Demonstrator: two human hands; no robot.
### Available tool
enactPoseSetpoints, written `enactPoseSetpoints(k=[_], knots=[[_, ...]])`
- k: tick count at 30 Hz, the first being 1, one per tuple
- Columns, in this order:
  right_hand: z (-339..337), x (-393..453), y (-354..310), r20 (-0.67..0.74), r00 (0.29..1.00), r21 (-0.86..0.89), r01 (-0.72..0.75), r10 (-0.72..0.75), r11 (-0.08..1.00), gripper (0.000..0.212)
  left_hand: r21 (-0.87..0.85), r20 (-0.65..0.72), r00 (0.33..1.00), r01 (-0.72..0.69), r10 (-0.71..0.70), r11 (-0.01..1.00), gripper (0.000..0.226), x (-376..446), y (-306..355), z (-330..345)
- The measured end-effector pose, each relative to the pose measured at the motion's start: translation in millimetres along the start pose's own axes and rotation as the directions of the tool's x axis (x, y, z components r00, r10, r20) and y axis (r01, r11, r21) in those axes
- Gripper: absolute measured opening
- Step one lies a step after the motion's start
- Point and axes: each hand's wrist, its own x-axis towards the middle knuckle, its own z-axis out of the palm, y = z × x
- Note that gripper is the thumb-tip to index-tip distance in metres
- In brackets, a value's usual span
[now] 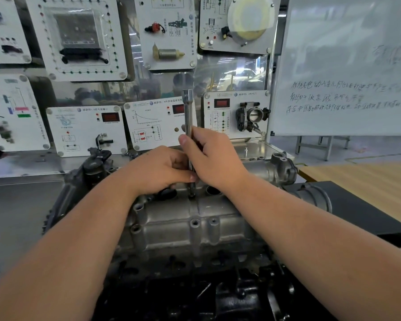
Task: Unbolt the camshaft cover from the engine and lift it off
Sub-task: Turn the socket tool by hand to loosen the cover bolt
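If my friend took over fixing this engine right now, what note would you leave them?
Both hands hold the long socket extension, which stands upright: right hand grips the shaft, left hand pinches it low down. Its tip sits in a bolt hole on the far edge of the camshaft cover. The cover is still on the engine. Left: finish any remaining bolts, then lift the cover off.

A grey metal workbench (pixel 16 205) is seen across the left and middle, and on it a dark, greasy engine block topped by a silvery cast-aluminium cover (pixel 185 228) is carried. A flat black rectangular slab (pixel 366 212) is laid at the engine's right (its material cannot be told), beside a pale wooden tabletop (pixel 368 179).
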Motion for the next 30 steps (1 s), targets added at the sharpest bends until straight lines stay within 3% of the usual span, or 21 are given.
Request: enactPoseSetpoints(k=[7, 10, 14, 20, 25, 30], knots=[[-5, -2, -4, -0.053, 0.997, -0.024, 0.049, -0.050, 0.998, 0.014, 0.010, -0.024, 0.999, 0.025, -0.025, 1.000, 0.016, 2, 1, 1], [-5, -2, -2, -0.028, 0.999, -0.030, 0.031, -0.032, 0.999, 0.023, -0.010, 0.016, 1.000, 0.007, -0.006, 1.000, 0.006, 2, 2, 0], [-4, -2, 3, -0.021, 1.000, 0.003, 0.016, -0.016, 1.000, 0.023, 0.037, 0.015, 1.000, 0.021, -0.022, 0.999, 0.012, 0, 4, 0], [-5, -2, -4, -0.083, 0.989, -0.036, 0.118, -0.120, 0.992, 0.012, 0.078, -0.013, 0.999, 0.044, -0.043, 0.996, 0.022, -1, 10, 1], [-3, -3, 0, -0.096, 0.994, -0.011, 0.056, -0.057, 0.998, 0.032, -0.014, 0.019, 0.999, 0.031, -0.031, 0.999, 0.011, -4, 6, 0], [-3, -5, -3, -0.097, 0.990, -0.019, 0.102, -0.104, 0.995, 0.022, 0.019, -0.015, 0.999, 0.033, -0.033, 0.999, 0.011, -2, 7, 1]])
